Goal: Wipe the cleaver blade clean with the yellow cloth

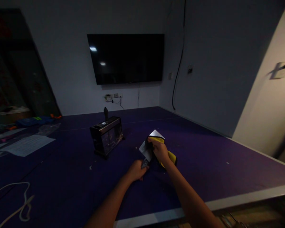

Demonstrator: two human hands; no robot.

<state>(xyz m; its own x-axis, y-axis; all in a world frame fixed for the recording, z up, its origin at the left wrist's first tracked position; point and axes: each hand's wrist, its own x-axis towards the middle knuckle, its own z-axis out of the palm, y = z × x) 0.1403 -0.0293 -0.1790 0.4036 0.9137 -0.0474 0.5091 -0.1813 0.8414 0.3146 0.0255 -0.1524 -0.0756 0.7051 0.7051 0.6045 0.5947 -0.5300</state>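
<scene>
My left hand (136, 171) is closed around the grey handle of a broad-bladed kitchen knife, a cleaver by its shape. Its silver cleaver blade (145, 150) points up and away over the purple tabletop. In my right hand (160, 150) is a yellow cloth (172, 157) with dark edging, bunched and pressed against the blade. The cloth and fingers cover the middle of the blade; a bright corner shows beyond them. Left of my hands stands a black knife block (109, 136) with glossy sides, and one dark handle (105, 114) sticks up from its top.
The purple tabletop (199, 158) has a white front edge and small scraps on it. Papers (28, 144) and plastic lie at the left, with a white cable (26, 199) nearer me. A television (127, 58) hangs on the back wall; a black cord (180, 63) runs down the wall.
</scene>
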